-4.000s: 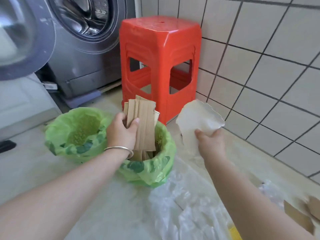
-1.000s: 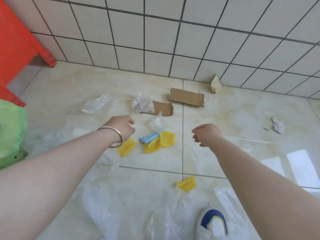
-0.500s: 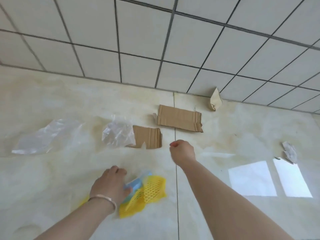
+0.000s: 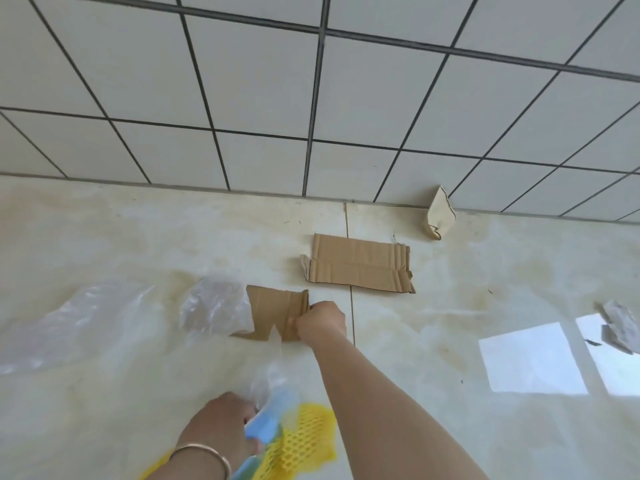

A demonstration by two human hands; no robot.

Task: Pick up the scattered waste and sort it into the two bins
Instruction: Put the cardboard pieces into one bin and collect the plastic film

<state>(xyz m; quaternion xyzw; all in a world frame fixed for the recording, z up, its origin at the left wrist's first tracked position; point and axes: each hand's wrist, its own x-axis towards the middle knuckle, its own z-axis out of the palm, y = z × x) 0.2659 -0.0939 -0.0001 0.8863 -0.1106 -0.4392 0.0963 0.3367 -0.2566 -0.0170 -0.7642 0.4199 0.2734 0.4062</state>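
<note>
My right hand (image 4: 321, 320) pinches the right edge of a small torn cardboard piece (image 4: 273, 308) that lies on the floor. My left hand (image 4: 221, 424), with a bangle at the wrist, is closed on a bundle of blue foam wrap (image 4: 268, 422), yellow foam net (image 4: 304, 441) and thin clear plastic near the bottom edge. A larger corrugated cardboard strip (image 4: 360, 268) lies flat beyond the right hand. A crumpled clear bag (image 4: 214, 306) touches the small cardboard's left side. Neither bin is in view.
A folded beige paper scrap (image 4: 439, 214) leans on the tiled wall (image 4: 311, 98). A flat clear plastic sheet (image 4: 69, 323) lies at the left. Crumpled grey-white paper (image 4: 620, 327) sits at the right edge by sunlit patches on the floor (image 4: 485, 271).
My right hand moved forward and left and closed on the small cardboard piece. My left hand has closed on the blue and yellow foam bundle and lifted it slightly. The view moved closer to the wall.
</note>
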